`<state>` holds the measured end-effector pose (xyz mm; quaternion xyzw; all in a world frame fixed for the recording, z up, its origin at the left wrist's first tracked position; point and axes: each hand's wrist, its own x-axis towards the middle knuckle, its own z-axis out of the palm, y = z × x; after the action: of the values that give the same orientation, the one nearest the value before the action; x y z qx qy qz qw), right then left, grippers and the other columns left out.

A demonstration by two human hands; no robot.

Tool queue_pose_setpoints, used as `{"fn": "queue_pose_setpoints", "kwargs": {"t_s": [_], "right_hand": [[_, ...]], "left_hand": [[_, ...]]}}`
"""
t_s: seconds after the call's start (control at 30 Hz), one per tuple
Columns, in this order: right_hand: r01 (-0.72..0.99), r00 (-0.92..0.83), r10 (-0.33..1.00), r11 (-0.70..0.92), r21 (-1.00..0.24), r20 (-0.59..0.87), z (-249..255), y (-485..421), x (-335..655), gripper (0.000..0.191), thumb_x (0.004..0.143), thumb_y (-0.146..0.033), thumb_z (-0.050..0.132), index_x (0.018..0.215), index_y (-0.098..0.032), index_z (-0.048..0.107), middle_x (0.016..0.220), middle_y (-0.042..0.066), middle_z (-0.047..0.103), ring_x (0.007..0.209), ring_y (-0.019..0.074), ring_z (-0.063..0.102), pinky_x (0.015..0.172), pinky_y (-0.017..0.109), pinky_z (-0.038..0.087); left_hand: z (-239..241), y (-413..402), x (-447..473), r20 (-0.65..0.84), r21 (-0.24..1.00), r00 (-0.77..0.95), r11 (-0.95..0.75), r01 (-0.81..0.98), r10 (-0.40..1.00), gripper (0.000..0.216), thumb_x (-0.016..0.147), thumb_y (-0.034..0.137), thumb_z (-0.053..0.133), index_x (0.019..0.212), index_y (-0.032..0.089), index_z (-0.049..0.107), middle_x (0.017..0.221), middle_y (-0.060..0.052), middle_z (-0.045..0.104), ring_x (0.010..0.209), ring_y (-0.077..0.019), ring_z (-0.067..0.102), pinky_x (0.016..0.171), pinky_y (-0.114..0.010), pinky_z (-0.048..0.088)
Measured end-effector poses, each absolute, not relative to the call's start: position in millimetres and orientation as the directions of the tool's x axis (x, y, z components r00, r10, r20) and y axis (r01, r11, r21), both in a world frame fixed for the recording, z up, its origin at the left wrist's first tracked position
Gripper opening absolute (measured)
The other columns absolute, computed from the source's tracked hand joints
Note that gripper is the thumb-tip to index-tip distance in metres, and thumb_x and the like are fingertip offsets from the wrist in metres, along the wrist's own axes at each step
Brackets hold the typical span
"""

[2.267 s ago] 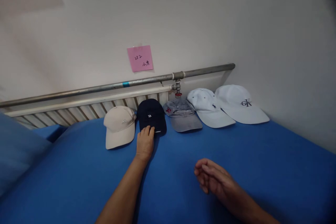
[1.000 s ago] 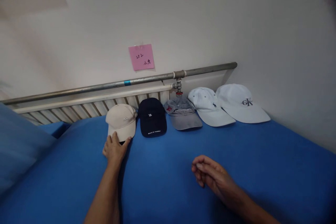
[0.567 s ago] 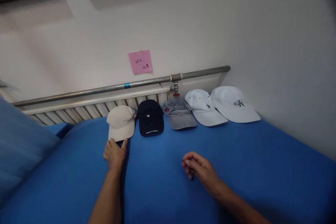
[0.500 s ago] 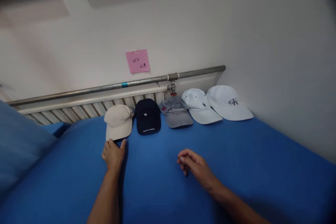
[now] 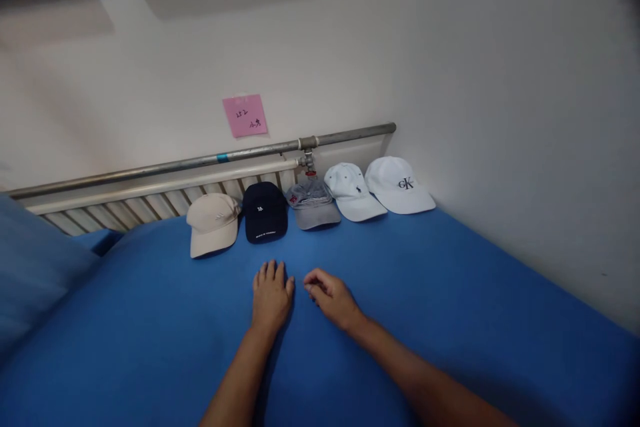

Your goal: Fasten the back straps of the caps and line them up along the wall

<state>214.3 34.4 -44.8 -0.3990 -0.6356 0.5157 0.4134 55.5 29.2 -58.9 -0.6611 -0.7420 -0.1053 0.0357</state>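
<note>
Several baseball caps stand in a row along the back of the blue surface, brims toward me. From the left come a beige cap (image 5: 213,223), a black cap (image 5: 265,212) with white lettering on its brim, and a grey cap (image 5: 314,204) with a red mark. Farther right are a white cap with a small dark emblem (image 5: 355,192) and a white cap with dark letters (image 5: 400,185). In front of the black cap, my left hand (image 5: 273,297) is open, fingers spread, touching no cap. My right hand (image 5: 331,297) hovers beside it, fingers curled closed around nothing visible.
Behind the caps run a white radiator (image 5: 150,198) and a metal pipe (image 5: 185,165) with a red-handled valve (image 5: 311,172). A pink note (image 5: 245,115) is stuck to the wall. Light blue fabric (image 5: 40,273) hangs at the left; a wall bounds the blue surface (image 5: 440,320) on the right.
My left hand has left the beige cap's brim and moved right, to in front of the black cap. My right hand has shifted slightly left. The view has swung a little rightward.
</note>
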Motion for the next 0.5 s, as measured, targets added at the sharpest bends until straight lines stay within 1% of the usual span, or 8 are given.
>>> {"fn": "queue_pose_setpoints", "kwargs": {"t_s": [0.1,0.23,0.33,0.4,0.5], "right_hand": [[0.093,-0.359,0.922,0.188,-0.978,0.143,-48,31,216,0.006,0.078,-0.022,0.052,0.077,-0.022,0.059,0.064,-0.002,0.053,0.059,0.0122,0.046,0.057,0.024,0.038],[0.106,-0.375,0.912,0.221,-0.969,0.167,-50,31,216,0.006,0.078,-0.021,0.053,0.075,-0.022,0.058,0.061,-0.003,0.051,0.059,0.0122,0.045,0.056,0.024,0.036],[0.126,-0.389,0.905,0.238,-0.963,0.173,-49,33,213,0.007,0.078,-0.021,0.053,0.075,-0.022,0.059,0.06,-0.004,0.051,0.057,0.0119,0.045,0.056,0.024,0.035],[0.101,-0.392,0.907,0.21,-0.973,0.155,-47,33,212,0.006,0.077,-0.02,0.053,0.075,-0.022,0.059,0.06,-0.004,0.052,0.056,0.0117,0.046,0.056,0.024,0.036],[-0.003,-0.336,0.939,0.073,-0.997,0.07,-44,35,215,0.006,0.075,-0.02,0.053,0.076,-0.022,0.058,0.061,-0.004,0.054,0.055,0.0111,0.048,0.053,0.024,0.037]], "left_hand": [[-57,47,63,0.193,0.108,-0.089,0.069,0.992,0.977,0.055,0.093,0.041,0.035,0.136,0.009,0.047,0.144,-0.017,0.044,0.136,-0.0306,0.034,0.11,-0.045,0.029],[-54,76,66,0.192,0.099,-0.073,0.054,0.994,0.979,0.061,0.094,0.043,0.031,0.138,0.003,0.042,0.145,-0.021,0.041,0.136,-0.0321,0.034,0.111,-0.047,0.026],[-54,90,68,0.178,0.086,-0.03,0.015,0.996,0.984,0.062,0.094,0.043,0.031,0.139,0.001,0.04,0.146,-0.022,0.039,0.138,-0.0316,0.032,0.112,-0.047,0.024],[-53,93,69,0.163,0.076,0.015,-0.027,0.997,0.987,0.061,0.095,0.042,0.032,0.14,0.002,0.04,0.148,-0.02,0.038,0.139,-0.0301,0.03,0.113,-0.045,0.023],[-53,84,68,0.132,0.068,0.091,-0.101,0.993,0.987,0.057,0.095,0.039,0.033,0.14,0.006,0.04,0.149,-0.016,0.037,0.14,-0.0265,0.029,0.114,-0.042,0.022]]}}
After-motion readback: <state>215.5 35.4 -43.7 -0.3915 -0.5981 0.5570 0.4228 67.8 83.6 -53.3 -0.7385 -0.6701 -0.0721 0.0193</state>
